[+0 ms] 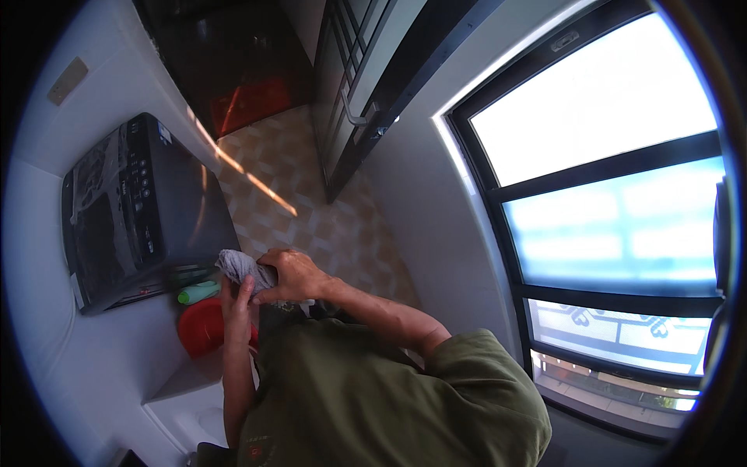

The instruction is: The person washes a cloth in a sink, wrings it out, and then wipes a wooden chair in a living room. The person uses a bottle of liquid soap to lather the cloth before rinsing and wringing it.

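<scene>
A bunched grey cloth (248, 273) is held between my two hands in front of my body. My left hand (238, 300) grips it from the near side, its fingers partly behind the cloth. The right end of the cloth lies in my right hand (295, 274), whose thumb and fingers close around it. Just left of my hands are a green bottle with a bright green cap (199, 292) and a red plastic basin (201, 327), partly hidden by my left forearm.
A dark top-loading washing machine (192, 198) stands against the left wall. Ahead, a dark-framed door (350, 87) stands ajar over the patterned floor (274, 169). A large dark-framed window (607, 163) fills the right side. A white fixture (175, 417) is at lower left.
</scene>
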The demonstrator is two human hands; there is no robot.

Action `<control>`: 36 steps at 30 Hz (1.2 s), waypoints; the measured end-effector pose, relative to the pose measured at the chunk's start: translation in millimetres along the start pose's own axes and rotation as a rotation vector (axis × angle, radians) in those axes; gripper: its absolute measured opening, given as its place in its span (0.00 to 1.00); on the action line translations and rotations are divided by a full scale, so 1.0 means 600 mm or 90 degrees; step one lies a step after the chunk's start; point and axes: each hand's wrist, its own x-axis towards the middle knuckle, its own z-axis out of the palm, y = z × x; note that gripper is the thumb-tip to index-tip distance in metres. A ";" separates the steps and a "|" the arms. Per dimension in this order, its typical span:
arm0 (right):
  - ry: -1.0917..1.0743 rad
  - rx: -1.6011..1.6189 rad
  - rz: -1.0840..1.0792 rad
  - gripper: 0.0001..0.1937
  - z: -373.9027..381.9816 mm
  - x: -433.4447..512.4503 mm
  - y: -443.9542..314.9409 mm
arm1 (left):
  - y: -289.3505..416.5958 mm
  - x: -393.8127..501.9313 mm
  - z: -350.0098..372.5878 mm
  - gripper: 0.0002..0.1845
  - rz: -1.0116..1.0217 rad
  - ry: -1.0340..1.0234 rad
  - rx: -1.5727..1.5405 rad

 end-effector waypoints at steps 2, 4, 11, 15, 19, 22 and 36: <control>-0.025 0.070 0.041 0.38 -0.014 0.052 0.016 | 0.008 0.056 -0.013 0.24 -0.014 -0.006 -0.096; -0.025 0.107 0.048 0.37 -0.032 0.116 0.036 | 0.024 0.133 -0.025 0.24 -0.058 -0.055 -0.183; 0.250 0.188 0.099 0.29 -0.116 0.296 0.041 | 0.164 0.400 -0.023 0.27 -0.180 -0.111 -0.033; 0.468 0.278 0.135 0.26 -0.207 0.311 0.046 | 0.272 0.557 0.024 0.24 -0.094 -0.281 0.371; 0.574 0.361 0.186 0.24 -0.274 0.263 0.059 | 0.301 0.660 0.066 0.17 0.171 -0.451 0.766; 0.666 0.284 0.184 0.23 -0.284 0.201 0.071 | 0.276 0.704 0.088 0.20 0.315 -0.505 0.887; 0.774 0.349 0.120 0.28 -0.222 0.043 0.095 | 0.166 0.481 0.390 0.39 -0.319 -0.857 0.382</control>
